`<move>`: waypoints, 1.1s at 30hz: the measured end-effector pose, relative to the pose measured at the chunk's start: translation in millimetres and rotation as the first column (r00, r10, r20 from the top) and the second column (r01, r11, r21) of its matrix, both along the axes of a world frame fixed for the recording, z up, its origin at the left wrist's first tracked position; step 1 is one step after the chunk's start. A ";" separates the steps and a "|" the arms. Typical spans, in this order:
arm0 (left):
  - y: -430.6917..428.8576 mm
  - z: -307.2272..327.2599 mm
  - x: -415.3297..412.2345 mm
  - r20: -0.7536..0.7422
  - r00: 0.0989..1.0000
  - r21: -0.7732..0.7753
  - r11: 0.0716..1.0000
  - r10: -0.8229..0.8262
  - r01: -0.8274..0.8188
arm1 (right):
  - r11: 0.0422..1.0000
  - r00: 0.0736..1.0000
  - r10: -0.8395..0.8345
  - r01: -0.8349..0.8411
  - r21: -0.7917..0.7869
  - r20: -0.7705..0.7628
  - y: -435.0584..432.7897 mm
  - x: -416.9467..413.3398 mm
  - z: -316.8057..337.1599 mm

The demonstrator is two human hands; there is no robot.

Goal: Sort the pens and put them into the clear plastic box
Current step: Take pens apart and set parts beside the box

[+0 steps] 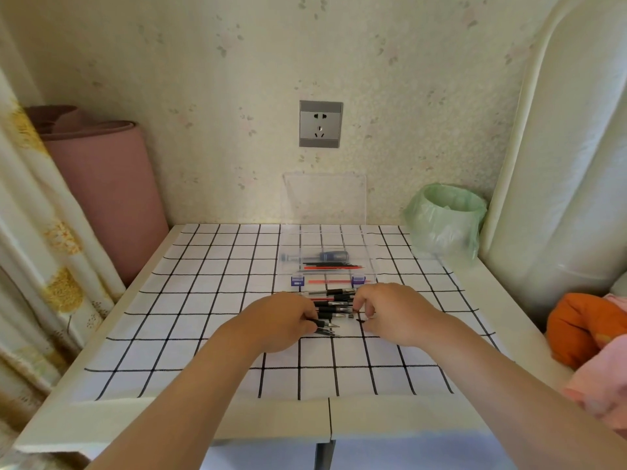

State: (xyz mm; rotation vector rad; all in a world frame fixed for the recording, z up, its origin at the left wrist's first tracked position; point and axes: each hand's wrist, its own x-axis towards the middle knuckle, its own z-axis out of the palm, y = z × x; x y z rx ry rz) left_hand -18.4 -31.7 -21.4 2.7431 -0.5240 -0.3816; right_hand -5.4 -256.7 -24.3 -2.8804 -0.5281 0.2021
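Note:
Several black pens (334,305) lie side by side on the checked cloth just in front of the clear plastic box (368,266). The box stands open, its lid (324,198) leaning against the wall; inside lie a blue-handled tool (330,256) and thin red and black refills (330,266). My left hand (281,322) is closed around the left ends of the lower pens, whose tips stick out to the right. My right hand (390,312) curls over the right ends of the pen pile, fingertips touching them.
A green-bagged bin (444,222) stands at the back right of the table. A pink roll (101,184) leans at the left by a curtain. Orange and pink clothes (583,337) lie at the right edge. A wall socket (320,123) is above the box.

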 end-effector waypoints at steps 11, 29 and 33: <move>-6.5 0.1 1.9 0.186 0.982 -0.105 0.994 0.019 0.000 | 0.985 0.984 0.162 -0.165 0.044 0.069 25.8 -3.9 6.1; -6.3 -2.9 5.3 0.096 0.995 -0.074 0.997 0.001 0.007 | 0.985 0.982 0.151 -0.160 0.072 0.116 35.9 -6.4 8.0; -6.2 -2.4 5.0 0.097 0.995 -0.111 0.993 -0.015 0.026 | 0.990 0.983 0.130 -0.137 0.042 0.130 36.7 -8.0 9.7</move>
